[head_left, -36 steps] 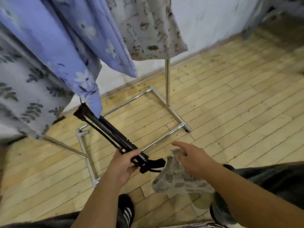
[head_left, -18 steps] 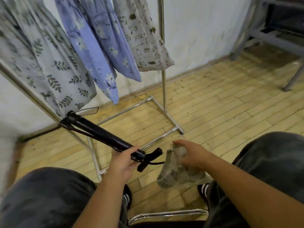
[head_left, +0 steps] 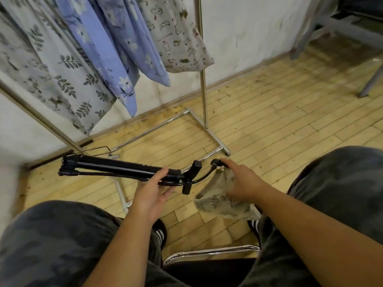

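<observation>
Two hands share the work, and they are apart. My left hand (head_left: 151,195) grips the near end of the black pump (head_left: 116,167), thumb over the barrel and fingers beneath. My right hand (head_left: 242,183) clutches a patterned cloth (head_left: 219,200) and pinches the hose tip (head_left: 215,162) with its fingertips.

The pump lies nearly level in the air above the wooden floor (head_left: 290,121), just ahead of my knees. Its foot points left and its T-handle (head_left: 191,177) sits between the hands. The hose (head_left: 204,177) curves from below the barrel up to the right hand.

I judge this to be early to midway in wiping the pump down. The cloth is at the hose end only and hangs off the barrel. The barrel, handle and foot look left to do, though I cannot tell from here what is already clean.

A chrome garment rack (head_left: 204,96) stands near, and its base bars run under the pump. From it hang a grey leaf-print fabric (head_left: 51,69), a blue floral fabric (head_left: 116,48) and a beige printed fabric (head_left: 178,38).

The pump's foot lies close to the rack's left upright, so swinging it further left could knock the metal. A chair frame (head_left: 211,250) shows between my legs, and grey furniture legs (head_left: 371,79) stand well apart to the right.
</observation>
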A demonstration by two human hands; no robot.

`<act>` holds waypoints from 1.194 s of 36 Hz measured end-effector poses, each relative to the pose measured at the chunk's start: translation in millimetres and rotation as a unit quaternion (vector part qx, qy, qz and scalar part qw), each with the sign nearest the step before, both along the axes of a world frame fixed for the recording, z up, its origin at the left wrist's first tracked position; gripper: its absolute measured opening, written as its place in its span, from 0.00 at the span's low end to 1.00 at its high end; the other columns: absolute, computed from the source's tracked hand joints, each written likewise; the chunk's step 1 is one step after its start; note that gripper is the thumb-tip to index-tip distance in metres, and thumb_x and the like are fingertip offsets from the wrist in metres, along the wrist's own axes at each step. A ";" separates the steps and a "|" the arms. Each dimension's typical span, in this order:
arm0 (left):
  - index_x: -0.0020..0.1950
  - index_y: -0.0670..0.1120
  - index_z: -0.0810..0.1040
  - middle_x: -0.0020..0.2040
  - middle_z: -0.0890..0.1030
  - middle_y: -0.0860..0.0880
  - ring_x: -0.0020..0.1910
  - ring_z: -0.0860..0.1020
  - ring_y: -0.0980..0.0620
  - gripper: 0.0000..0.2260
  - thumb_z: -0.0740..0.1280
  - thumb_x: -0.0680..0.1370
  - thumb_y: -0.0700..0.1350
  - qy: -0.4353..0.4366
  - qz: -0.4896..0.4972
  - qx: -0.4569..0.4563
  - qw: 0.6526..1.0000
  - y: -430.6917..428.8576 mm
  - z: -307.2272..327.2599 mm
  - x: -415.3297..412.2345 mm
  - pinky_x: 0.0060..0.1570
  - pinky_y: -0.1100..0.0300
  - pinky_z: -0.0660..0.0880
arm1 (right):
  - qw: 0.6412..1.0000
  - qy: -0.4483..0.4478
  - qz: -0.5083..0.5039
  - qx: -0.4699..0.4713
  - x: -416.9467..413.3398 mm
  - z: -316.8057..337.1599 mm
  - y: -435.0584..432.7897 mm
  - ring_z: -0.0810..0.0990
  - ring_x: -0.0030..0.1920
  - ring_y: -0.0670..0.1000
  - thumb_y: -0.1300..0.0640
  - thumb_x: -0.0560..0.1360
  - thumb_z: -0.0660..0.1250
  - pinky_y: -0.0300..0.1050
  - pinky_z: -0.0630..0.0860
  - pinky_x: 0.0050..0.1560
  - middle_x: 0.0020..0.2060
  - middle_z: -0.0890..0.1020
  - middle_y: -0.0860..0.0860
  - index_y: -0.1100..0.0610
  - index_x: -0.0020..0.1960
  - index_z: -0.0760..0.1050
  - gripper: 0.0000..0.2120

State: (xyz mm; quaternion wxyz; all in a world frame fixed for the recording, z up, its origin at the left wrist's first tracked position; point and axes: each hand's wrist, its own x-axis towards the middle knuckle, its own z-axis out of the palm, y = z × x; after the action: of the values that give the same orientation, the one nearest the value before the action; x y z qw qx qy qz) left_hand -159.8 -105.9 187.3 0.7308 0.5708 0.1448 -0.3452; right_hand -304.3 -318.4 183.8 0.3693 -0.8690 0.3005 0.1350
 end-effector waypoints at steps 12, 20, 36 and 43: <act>0.61 0.40 0.79 0.53 0.88 0.44 0.54 0.87 0.48 0.17 0.77 0.75 0.43 -0.170 -0.142 0.083 0.972 -22.0 6.5 -29.5 0.59 0.48 0.83 | 0.985 -0.136 0.052 0.088 7.3 5.0 17.3 0.77 0.61 0.45 0.25 0.63 0.73 0.46 0.77 0.63 0.62 0.79 0.45 0.37 0.71 0.73 0.39; 0.58 0.49 0.80 0.49 0.86 0.55 0.49 0.84 0.63 0.16 0.77 0.75 0.54 -0.308 -0.191 0.195 0.911 -19.8 16.6 -30.8 0.43 0.70 0.79 | 0.987 -0.115 0.095 0.051 14.8 25.6 26.1 0.73 0.51 0.44 0.38 0.73 0.74 0.41 0.73 0.51 0.49 0.72 0.47 0.33 0.67 0.74 0.23; 0.68 0.66 0.70 0.60 0.80 0.57 0.63 0.77 0.58 0.14 0.58 0.82 0.61 -0.226 -0.176 0.111 0.952 -25.9 18.6 -35.2 0.58 0.55 0.73 | 0.957 -0.176 -0.012 0.229 17.4 35.6 37.4 0.87 0.43 0.49 0.47 0.77 0.75 0.42 0.84 0.46 0.42 0.87 0.52 0.47 0.52 0.81 0.07; 0.70 0.68 0.72 0.69 0.77 0.56 0.67 0.76 0.53 0.15 0.56 0.85 0.55 -0.177 -0.290 0.174 0.924 -20.7 -1.4 -32.3 0.68 0.49 0.73 | 0.944 -0.199 -0.041 0.260 15.1 46.4 30.4 0.87 0.46 0.49 0.46 0.78 0.71 0.42 0.82 0.47 0.44 0.87 0.52 0.55 0.52 0.83 0.13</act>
State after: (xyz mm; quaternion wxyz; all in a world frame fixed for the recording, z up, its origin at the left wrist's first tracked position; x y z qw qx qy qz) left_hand -192.1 -126.6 185.9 0.5015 0.7582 -0.1010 -0.4043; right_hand -289.2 -288.0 230.2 0.6402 -0.7386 0.2106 0.0171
